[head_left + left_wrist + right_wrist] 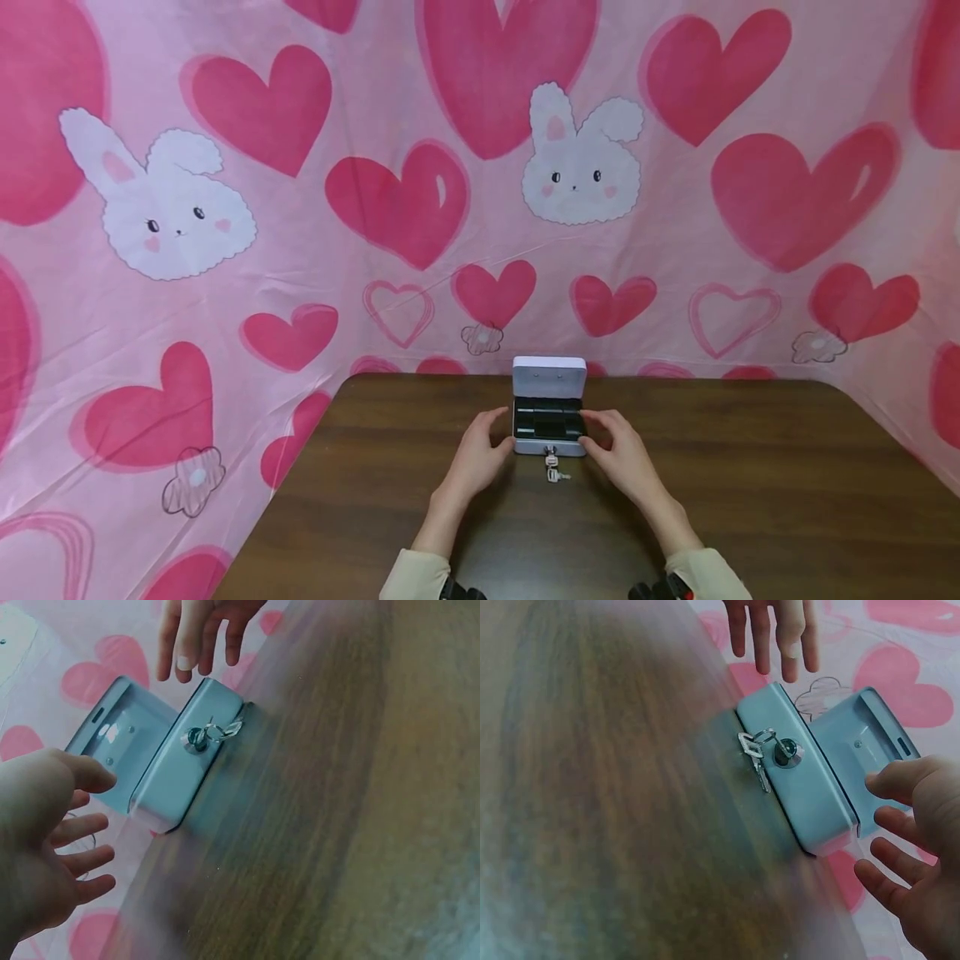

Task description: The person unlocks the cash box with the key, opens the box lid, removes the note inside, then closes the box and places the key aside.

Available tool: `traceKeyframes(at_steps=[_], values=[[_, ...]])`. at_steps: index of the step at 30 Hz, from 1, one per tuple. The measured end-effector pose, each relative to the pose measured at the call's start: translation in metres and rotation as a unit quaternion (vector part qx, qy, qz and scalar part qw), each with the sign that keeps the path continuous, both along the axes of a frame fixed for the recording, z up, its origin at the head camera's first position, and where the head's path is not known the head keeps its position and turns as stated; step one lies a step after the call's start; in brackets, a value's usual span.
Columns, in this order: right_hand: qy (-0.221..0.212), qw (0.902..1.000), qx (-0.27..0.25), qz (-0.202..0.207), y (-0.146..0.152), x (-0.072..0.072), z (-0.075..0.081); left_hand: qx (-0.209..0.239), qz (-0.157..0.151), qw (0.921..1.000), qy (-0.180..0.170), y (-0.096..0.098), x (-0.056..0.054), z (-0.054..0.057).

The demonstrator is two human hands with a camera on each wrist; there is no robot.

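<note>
A small pale metal cash box (550, 448) stands on the table with its lid (550, 377) raised and a black compartment tray (531, 423) inside. Keys (553, 473) on a ring hang from its front lock (787, 753). My left hand (477, 454) is beside the box's left side, fingers spread and relaxed, thumb near the front corner. On the opposite side my right hand (618, 454) has the same loose shape, its fingertips right at the box edge. In both wrist views the fingers curve gently around the sides, gripping nothing.
The box is near the back edge of a dark brown wooden table (750, 467). Behind it hangs a pink cloth (420, 67) printed with hearts and rabbits. Wrist cameras (660, 588) and pale sleeves (708, 575) show at the bottom.
</note>
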State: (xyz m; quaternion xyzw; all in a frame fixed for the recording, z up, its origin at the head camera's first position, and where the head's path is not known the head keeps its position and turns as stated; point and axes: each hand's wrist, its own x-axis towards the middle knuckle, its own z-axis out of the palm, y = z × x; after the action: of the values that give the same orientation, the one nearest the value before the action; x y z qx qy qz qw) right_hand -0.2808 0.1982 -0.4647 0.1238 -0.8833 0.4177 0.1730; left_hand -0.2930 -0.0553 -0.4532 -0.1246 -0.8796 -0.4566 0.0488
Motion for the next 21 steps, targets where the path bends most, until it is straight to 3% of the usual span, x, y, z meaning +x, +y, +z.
traceKeyframes(at_steps=[10, 21], values=[[0.031, 0.9994, 0.013, -0.006, 0.0, -0.001, -0.007, -0.046, 0.009, 0.9987, 0.022, -0.001, -0.001, -0.01], [0.008, 0.9999, 0.014, -0.006, 0.002, -0.003, -0.009, -0.056, 0.007, 0.9983, 0.017, -0.001, -0.005, -0.014]])
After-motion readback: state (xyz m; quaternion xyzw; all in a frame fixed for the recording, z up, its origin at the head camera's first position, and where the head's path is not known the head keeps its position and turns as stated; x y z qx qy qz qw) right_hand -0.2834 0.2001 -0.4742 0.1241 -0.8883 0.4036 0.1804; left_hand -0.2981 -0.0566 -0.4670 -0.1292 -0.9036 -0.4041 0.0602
